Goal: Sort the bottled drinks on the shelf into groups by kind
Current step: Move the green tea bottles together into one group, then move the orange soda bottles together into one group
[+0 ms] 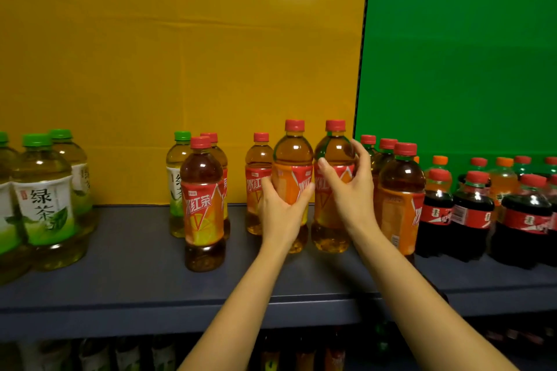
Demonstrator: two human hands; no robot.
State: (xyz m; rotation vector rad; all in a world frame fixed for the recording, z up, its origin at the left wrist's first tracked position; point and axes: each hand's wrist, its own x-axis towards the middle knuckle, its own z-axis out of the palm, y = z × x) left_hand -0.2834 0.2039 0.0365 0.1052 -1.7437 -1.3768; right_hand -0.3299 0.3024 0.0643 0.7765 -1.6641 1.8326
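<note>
Right hand (352,190) beside crowding tea bottles (401,208)

Shelf (135,250): dark blue-grey.
Green tea bottles (45,199): green caps, white-and-green leaf-print labels, pale yellow-green liquid.
Iced tea bottles (203,205): red caps, red-and-orange labels with lemon-slice print, amber liquid.
Cola bottles (470,214): red caps, red labels, near-black liquid.
Orange soda bottles (501,181): orange caps, orange liquid.
Backdrop: yellow panel (180,39), green panel (467,39).

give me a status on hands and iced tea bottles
Left hand grips one iced tea bottle, right hand grips second iced tea bottle. Both upright, side by side. Stray green tea bottle among iced teas.
</note>
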